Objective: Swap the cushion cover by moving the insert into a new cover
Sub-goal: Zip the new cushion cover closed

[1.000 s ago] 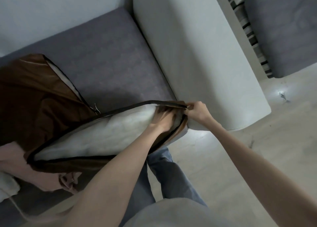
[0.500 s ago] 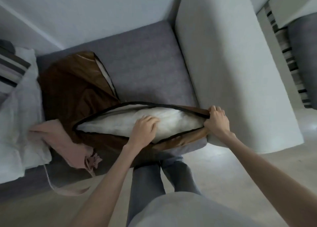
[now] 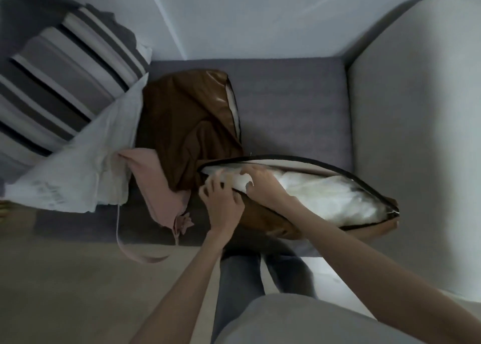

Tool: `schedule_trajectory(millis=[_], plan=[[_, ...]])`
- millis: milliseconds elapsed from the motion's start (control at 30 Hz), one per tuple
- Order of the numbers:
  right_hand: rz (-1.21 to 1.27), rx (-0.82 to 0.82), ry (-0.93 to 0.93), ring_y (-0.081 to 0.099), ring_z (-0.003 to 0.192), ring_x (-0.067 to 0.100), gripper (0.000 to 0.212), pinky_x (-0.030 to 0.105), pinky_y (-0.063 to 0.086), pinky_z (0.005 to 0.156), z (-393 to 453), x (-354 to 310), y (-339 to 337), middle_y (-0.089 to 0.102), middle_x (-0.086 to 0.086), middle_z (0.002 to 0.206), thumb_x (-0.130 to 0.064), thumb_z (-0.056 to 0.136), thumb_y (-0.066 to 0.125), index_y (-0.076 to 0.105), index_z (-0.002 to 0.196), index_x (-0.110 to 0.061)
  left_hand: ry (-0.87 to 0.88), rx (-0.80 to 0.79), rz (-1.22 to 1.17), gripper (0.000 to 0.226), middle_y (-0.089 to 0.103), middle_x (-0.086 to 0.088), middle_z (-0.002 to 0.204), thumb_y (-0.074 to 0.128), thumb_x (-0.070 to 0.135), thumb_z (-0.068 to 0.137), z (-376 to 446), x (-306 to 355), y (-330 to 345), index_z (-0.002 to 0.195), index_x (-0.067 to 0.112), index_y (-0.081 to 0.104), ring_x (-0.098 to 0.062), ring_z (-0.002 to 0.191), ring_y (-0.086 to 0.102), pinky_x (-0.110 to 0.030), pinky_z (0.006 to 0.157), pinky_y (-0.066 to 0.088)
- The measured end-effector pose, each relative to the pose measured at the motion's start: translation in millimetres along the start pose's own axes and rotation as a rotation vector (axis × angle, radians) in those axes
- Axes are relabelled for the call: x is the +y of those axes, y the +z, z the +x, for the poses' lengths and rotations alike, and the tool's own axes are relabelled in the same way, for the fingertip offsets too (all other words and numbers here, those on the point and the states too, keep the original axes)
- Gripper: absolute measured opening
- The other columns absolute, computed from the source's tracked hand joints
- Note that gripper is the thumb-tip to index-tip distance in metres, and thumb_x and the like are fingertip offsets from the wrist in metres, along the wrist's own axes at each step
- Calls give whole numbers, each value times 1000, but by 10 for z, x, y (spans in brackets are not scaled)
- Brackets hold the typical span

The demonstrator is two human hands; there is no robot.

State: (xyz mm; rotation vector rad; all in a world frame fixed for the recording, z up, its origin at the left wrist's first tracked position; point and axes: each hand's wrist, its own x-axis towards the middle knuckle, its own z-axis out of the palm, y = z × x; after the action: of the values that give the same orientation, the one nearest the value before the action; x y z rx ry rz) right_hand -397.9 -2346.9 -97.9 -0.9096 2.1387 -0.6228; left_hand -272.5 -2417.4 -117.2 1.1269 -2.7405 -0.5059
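Head view: both hands have shifted to the left end of the open zip since half a second ago. Then, the right hand [image 3: 263,187] gripped the right corner of the brown cover [image 3: 270,221] by the sofa arm and the left hand [image 3: 222,203] pressed mid-opening; now that right corner lies unheld, and the two hands meet at the other end.

In my judgement, this means work has moved along the zip mouth, to free or seat the insert [image 3: 325,198] corner there; which of the two is unclear, so progress is hard to call.

The insert lies inside the cover on the sofa seat [image 3: 291,104], white showing through the whole gaping zip. The right hand reaches into the mouth, its fingers [image 3: 253,173] curled over the insert's left corner, apparently grasping it. The left hand sits just outside, its fingers [image 3: 210,190] bent over the cover's near edge; whether they pinch it I cannot tell, for blur.

A second brown cushion [image 3: 187,114] and a pink cloth [image 3: 153,185] lie just left.
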Motion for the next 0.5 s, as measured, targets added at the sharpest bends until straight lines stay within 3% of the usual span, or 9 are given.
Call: schedule_trajectory(millis=[67, 100, 200, 267, 367, 500], plan=[[17, -106, 49, 55, 115, 24, 44, 29, 43, 92, 52, -98, 208, 59, 6, 127, -12, 84, 47, 53, 127, -20, -355, 77, -243, 54, 39, -8, 141, 59, 17, 79, 157, -376, -140, 130, 24, 41, -28, 128, 39, -45, 103, 34], [8, -168, 75, 58, 110, 26, 40, 31, 46, 92, 36, -126, 325, 61, 8, 122, -15, 87, 46, 52, 127, -19, -453, 49, -404, 56, 38, -7, 144, 59, 19, 83, 258, -563, -174, 135, 23, 38, -26, 128, 40, -40, 103, 35], [8, -249, 136, 62, 100, 22, 31, 31, 49, 85, -112, -157, 648, 64, 6, 110, -26, 93, 49, 53, 122, -16, -559, -225, -918, 54, 42, -2, 145, 54, 26, 95, 584, -973, -178, 145, 27, 34, -15, 121, 48, -32, 103, 40], [-5, -199, 154, 61, 94, 16, 31, 25, 44, 79, -160, -180, 758, 65, 2, 106, -29, 93, 49, 55, 121, -17, -502, -408, -947, 51, 45, 6, 140, 53, 32, 97, 731, -1070, -146, 145, 31, 36, -13, 119, 50, -35, 105, 42], [-110, -247, 192, 65, 92, 26, 28, 33, 48, 78, -131, -211, 798, 68, 8, 100, -27, 92, 45, 58, 114, -15, -439, -462, -879, 50, 50, 14, 125, 55, 34, 94, 928, -1141, -67, 142, 31, 43, -11, 113, 54, -27, 99, 44], [-90, -263, 217, 63, 84, 18, 21, 29, 49, 76, -139, -248, 789, 65, 0, 92, -29, 94, 45, 56, 109, -21, -275, -527, -733, 30, 67, 8, 113, 58, 30, 92, 1043, -1216, -1, 121, 23, 65, -11, 110, 60, -25, 97, 46]])
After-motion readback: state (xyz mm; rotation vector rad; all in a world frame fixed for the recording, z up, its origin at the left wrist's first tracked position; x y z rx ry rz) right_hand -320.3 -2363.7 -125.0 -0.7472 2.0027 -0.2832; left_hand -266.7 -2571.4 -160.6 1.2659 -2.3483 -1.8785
